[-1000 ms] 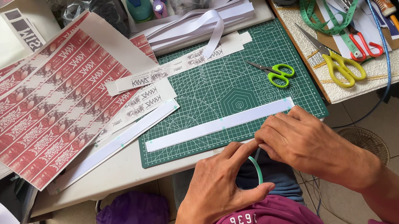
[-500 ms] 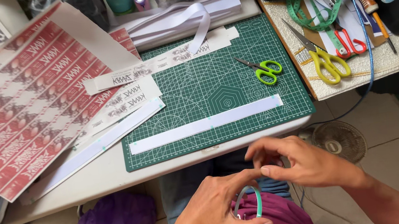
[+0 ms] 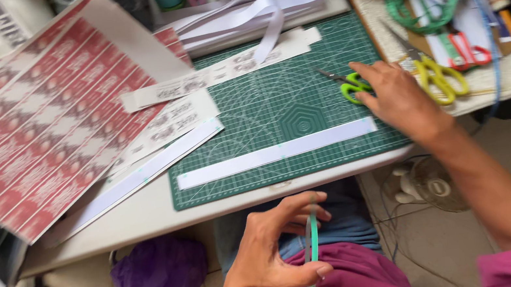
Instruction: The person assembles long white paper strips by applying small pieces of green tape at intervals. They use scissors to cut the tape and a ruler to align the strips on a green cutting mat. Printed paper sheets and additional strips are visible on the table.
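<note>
Left hand [image 3: 270, 253]: pinches thin green strip [image 3: 312, 238] over lap. Right hand [image 3: 397, 98]: on green-handled scissors [image 3: 348, 86], upon green cutting mat [image 3: 278, 117]. White paper strip [image 3: 276, 153] on mat.

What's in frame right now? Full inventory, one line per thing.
Cutting mat: 1, green, centre of the table.
White paper strip: 1, white, along the mat's near edge.
Green-handled scissors: 1, on the mat, at the right hand's fingertips.
Yellow-handled scissors: 1, side table at right.
Red-handled scissors: 1, side table, beyond the yellow pair.
Printed label sheets: several, red and white, left of the mat.
White strip stack: 1 pile, beyond the mat.
Small fan: 1, pale, floor under the table edge.
Purple bag: 1, floor at lower left.
Teal band: 1, thin, in the left hand.
Left hand: over the lap, holding the band.
Right hand: reaching to the green-handled scissors.
</note>
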